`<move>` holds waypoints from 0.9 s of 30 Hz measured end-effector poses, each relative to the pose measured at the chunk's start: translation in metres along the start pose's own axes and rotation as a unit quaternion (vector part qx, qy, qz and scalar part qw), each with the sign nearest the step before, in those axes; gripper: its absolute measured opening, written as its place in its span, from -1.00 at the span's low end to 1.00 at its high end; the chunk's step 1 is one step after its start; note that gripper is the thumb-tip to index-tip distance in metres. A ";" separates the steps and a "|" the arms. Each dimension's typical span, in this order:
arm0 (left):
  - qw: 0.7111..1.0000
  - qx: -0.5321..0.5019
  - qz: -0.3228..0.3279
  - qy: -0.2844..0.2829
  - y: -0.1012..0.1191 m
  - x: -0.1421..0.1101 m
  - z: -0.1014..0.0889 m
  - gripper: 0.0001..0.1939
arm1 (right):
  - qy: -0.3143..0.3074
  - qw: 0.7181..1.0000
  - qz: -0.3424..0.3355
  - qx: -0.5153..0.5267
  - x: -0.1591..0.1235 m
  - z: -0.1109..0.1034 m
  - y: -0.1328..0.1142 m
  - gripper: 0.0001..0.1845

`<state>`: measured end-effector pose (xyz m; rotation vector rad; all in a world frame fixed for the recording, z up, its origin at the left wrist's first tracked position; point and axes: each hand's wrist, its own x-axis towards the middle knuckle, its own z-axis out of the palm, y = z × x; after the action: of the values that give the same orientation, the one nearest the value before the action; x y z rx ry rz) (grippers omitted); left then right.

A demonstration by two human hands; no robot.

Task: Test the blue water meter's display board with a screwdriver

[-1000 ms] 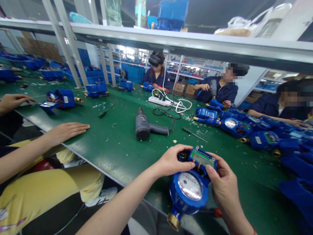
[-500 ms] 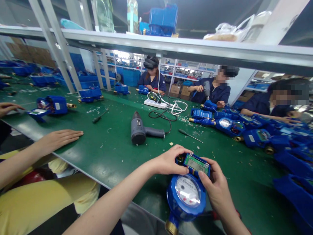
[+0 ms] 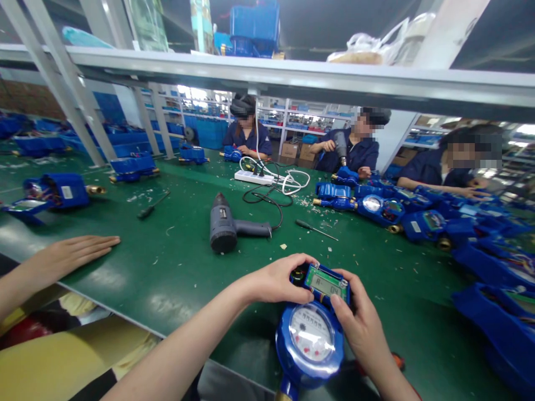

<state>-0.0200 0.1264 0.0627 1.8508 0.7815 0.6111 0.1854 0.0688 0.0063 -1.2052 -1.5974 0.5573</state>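
Note:
A blue water meter (image 3: pixel 310 345) with a round white dial lies near the front edge of the green table (image 3: pixel 188 262). On its top sits a small green display module (image 3: pixel 325 282). My left hand (image 3: pixel 276 281) is curled around the module's left side, thumb and fingers pinching it. From the right, my right hand (image 3: pixel 359 328) grips the module and the meter body. Both hands are closed on it.
A grey electric screwdriver (image 3: pixel 228 227) lies in the middle of the table, with a loose screwdriver (image 3: pixel 315 228) and a white power strip (image 3: pixel 254 177) behind. Several blue meters (image 3: pixel 418 220) crowd the right side. A co-worker's hand (image 3: pixel 69 253) rests flat at left. Three people sit opposite.
The view has shifted so everything sits further left. The display module has settled lower onto the meter between my hands. The co-worker's flat hand stays on the table.

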 end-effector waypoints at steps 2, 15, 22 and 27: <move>1.000 -0.011 -0.004 0.000 0.000 0.000 0.001 -0.38 | -0.014 1.000 -0.015 -0.001 0.000 0.000 0.000 -0.55; 0.983 -0.178 -0.032 -0.028 -0.010 -0.007 0.002 -0.20 | -0.071 0.997 -0.034 -0.001 0.004 -0.004 -0.005 -0.64; 0.973 -0.226 -0.042 0.000 -0.013 -0.010 0.009 -0.46 | -0.074 0.997 -0.019 -0.005 0.003 -0.003 -0.006 -0.64; 0.973 -0.229 -0.025 0.017 -0.020 -0.008 0.014 -0.44 | -0.065 0.997 -0.023 -0.032 -0.004 -0.003 -0.005 -0.63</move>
<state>-0.0203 0.1184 0.0385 1.3978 0.6435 0.7237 0.1854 0.0630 0.0099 -1.1973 -1.7605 0.5688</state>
